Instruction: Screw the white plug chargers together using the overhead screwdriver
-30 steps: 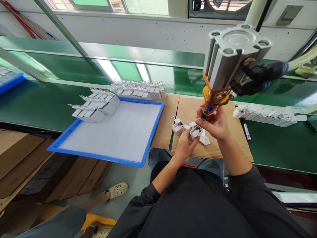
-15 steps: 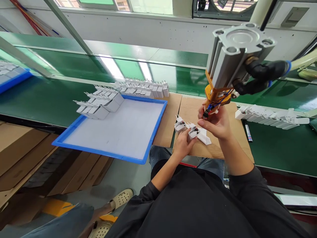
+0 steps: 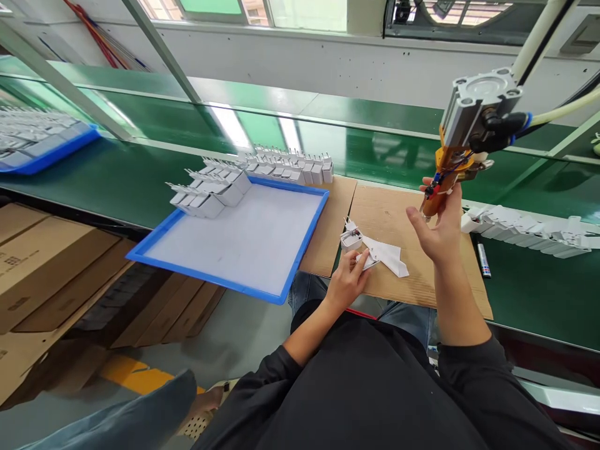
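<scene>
My left hand (image 3: 347, 281) is closed, its fingers on a small white plug adapter case (image 3: 369, 260) low over the cardboard. Just beyond it stands another white adapter case (image 3: 351, 237), its top uncovered with parts inside. To the right lies a white folded piece (image 3: 391, 255), flat on the cardboard sheet (image 3: 422, 275). My right hand (image 3: 443, 228) is raised over the cardboard's right side. Its fingers curl behind the orange lower part of a pneumatic tool (image 3: 480, 112) with a silver cylinder, while the thumb stands away from it.
A blue-rimmed tray (image 3: 281, 290) to the left carries several plug adapters (image 3: 210, 187); more stand in a row (image 3: 290, 165) behind it. White cases (image 3: 529, 231) line the right side near a marker (image 3: 484, 260). Another person's leg (image 3: 126, 415) shows at lower left.
My right hand and the pneumatic tool have moved right and away from the cases, and the thumb has spread. The left hand stays low with its case; the view has shifted slightly.
</scene>
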A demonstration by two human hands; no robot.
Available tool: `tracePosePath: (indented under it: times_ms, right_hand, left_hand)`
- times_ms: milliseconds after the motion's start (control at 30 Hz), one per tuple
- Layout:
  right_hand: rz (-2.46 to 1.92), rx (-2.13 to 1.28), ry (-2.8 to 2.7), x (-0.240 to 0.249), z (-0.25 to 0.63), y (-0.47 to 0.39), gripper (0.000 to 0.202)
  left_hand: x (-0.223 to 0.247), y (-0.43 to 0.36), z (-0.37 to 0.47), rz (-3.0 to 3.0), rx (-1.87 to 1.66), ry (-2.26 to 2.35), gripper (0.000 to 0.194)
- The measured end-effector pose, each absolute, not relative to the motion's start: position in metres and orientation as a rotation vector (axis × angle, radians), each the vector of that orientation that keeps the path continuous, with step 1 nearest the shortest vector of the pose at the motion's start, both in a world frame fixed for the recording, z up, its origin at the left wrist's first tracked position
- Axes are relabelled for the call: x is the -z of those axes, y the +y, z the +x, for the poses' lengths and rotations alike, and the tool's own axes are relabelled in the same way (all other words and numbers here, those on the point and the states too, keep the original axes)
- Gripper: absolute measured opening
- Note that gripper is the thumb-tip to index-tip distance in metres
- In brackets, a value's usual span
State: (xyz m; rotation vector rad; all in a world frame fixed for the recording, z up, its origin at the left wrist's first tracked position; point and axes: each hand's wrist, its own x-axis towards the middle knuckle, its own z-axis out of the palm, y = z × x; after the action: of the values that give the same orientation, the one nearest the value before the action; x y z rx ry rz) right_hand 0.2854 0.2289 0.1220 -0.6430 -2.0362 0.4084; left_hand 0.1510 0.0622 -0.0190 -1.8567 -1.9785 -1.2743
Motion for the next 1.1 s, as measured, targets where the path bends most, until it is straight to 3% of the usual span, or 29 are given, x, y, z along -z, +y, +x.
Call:
tracePosePath:
  times_ms: [167,800,967,1100]
  right_hand:
    - [-0.705,-0.291,-2.009,-0.109,0.294,0.239,0.088]
    - [-0.733,-0.277,-1.966,-0.096,0.302,0.225,0.077]
    - [-0.47,-0.642,-2.354,-0.081,0.294,0.19,0.082]
    - [-0.404,-0.962,-2.501,-0.067,0.286,0.183,0.054]
  left_hand:
    - [0.021,0.059,0.153,-1.804,1.281,-1.914,0.041]
    - [0.007,0.06,0.142,-1.812,1.782,-2.145,0.035]
    - [0.002,0.057,0.137,-1.845,1.856,-2.174,0.03]
    - [0.0,0.055,0.134,-1.874,1.919,-2.18,0.029]
